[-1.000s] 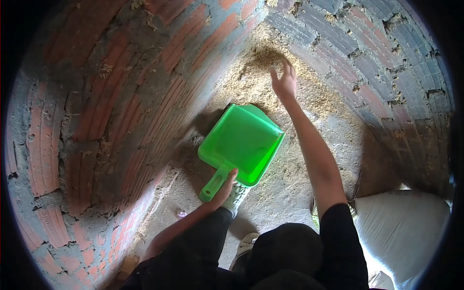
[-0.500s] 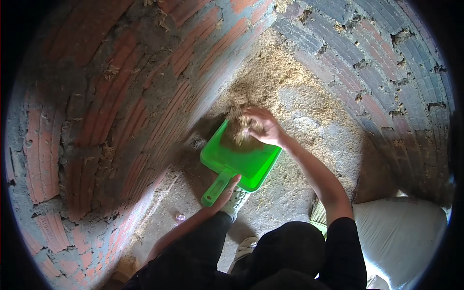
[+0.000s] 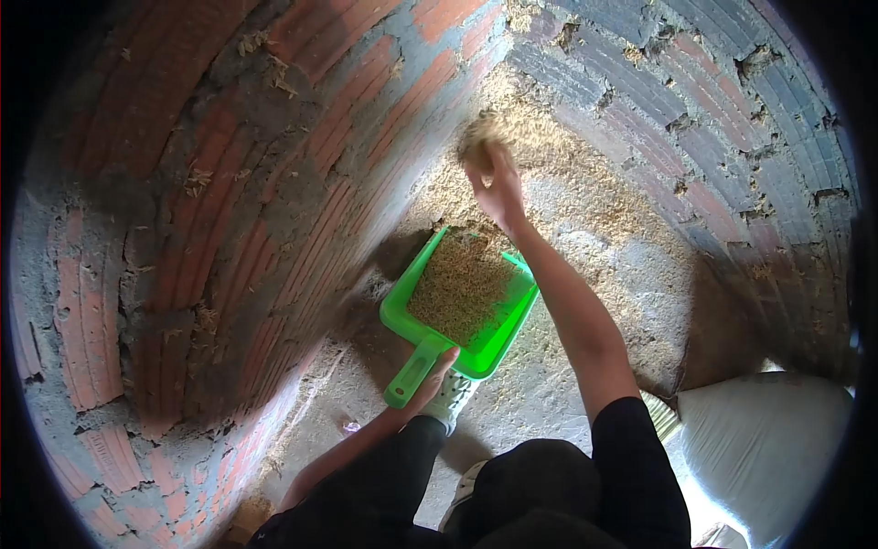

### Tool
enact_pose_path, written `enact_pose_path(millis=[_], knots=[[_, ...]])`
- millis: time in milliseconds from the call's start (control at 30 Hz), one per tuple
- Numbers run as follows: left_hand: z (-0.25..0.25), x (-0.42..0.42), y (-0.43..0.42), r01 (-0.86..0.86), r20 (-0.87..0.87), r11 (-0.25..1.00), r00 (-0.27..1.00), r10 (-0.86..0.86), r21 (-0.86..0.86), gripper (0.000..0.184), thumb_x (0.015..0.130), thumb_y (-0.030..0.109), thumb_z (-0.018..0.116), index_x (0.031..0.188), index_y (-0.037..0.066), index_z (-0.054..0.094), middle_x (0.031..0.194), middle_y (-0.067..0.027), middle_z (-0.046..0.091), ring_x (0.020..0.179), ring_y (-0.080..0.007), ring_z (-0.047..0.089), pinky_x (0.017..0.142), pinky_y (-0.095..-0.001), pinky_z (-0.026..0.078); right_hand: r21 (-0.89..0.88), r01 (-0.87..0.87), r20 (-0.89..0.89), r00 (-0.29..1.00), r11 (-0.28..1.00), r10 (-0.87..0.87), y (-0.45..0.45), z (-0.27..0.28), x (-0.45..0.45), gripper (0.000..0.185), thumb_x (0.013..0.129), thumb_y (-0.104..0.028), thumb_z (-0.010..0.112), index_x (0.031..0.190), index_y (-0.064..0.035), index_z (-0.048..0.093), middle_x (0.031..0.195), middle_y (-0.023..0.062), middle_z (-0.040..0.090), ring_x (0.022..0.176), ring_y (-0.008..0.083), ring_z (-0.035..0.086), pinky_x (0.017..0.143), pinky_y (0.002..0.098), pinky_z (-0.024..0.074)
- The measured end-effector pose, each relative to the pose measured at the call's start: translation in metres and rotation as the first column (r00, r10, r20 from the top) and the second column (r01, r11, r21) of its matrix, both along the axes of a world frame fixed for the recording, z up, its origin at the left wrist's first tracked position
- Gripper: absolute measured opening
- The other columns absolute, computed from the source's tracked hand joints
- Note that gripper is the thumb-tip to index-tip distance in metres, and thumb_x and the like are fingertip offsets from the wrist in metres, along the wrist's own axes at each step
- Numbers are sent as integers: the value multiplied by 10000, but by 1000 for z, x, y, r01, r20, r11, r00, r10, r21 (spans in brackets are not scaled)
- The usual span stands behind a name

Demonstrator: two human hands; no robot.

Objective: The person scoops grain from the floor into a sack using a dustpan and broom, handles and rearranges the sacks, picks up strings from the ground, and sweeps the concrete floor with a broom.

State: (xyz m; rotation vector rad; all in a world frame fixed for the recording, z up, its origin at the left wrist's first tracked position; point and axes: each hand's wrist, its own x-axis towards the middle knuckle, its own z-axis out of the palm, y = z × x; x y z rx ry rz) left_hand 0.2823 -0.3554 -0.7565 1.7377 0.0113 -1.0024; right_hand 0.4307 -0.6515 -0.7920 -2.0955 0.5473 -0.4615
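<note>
My left hand (image 3: pixel 437 377) is closed at the handle of a green plastic dustpan (image 3: pixel 501 340), its thumb along the handle's base. A layer of tan grain husks (image 3: pixel 462 285) covers much of the pan. The pan lies on the floor with its open edge facing the corner. Beyond that edge, my right hand (image 3: pixel 498 190) reaches into loose husks (image 3: pixel 540 137) heaped along the corner. Its thumb and fingers are curved and apart; the fingertips are blurred against a darker clump of husks.
Rough brick walls rise on the left (image 3: pixel 210 220) and right (image 3: pixel 695 101), meeting at the far corner. A full white sack (image 3: pixel 768 448) stands at lower right, beside pale broom bristles (image 3: pixel 660 414). My shoe (image 3: pixel 450 399) is just behind the dustpan.
My right hand has moved from over the dustpan forward to the husks in the corner. The pan now holds a visibly larger spread of husks. My left hand stays at the handle.
</note>
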Motion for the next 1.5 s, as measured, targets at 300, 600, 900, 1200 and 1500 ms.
enact_pose_path(millis=[300,600,900,1200,1500], knots=[[38,9,-12,14,83,997,996,-20,73,321,865,337,628,914,23,589,797,-34,588,740,-147,541,668,-312,446,-452,392,-18,894,801,-448,-38,-24,51,736,836,-443,552,1401,-90,238,1410,159,288,1292,348,260,1082,479,249],[17,10,-6,42,89,999,995,-45,30,325,843,328,658,902,22,567,807,-47,586,746,-164,547,688,-325,454,80,-10,120,993,997,1,-9,-2,-12,217,852,-163,546,1042,-75,605,1304,119,490,1254,267,404,1044,417,346],[33,8,-10,72,84,993,993,-79,89,380,851,344,647,982,17,506,826,-46,565,758,-161,536,701,-316,452,-239,-9,-188,981,971,-37,-5,-9,26,729,863,-464,521,1434,-139,206,1505,85,158,1398,265,73,1136,453,49],[15,4,-5,-18,128,999,992,12,51,533,817,330,687,1137,30,386,924,-79,539,813,-179,532,716,-322,460,357,-628,-250,649,692,718,42,-5,-87,425,825,-270,662,1224,-177,549,1226,122,567,1167,226,510,1033,502,355],[6,2,-2,-81,170,995,981,90,-61,306,863,323,629,891,24,567,763,-17,551,697,-126,527,624,-274,447,-246,-399,-305,897,883,320,66,-34,-73,681,907,-537,397,1387,-58,325,1494,177,157,1395,314,89,1113,526,77]])
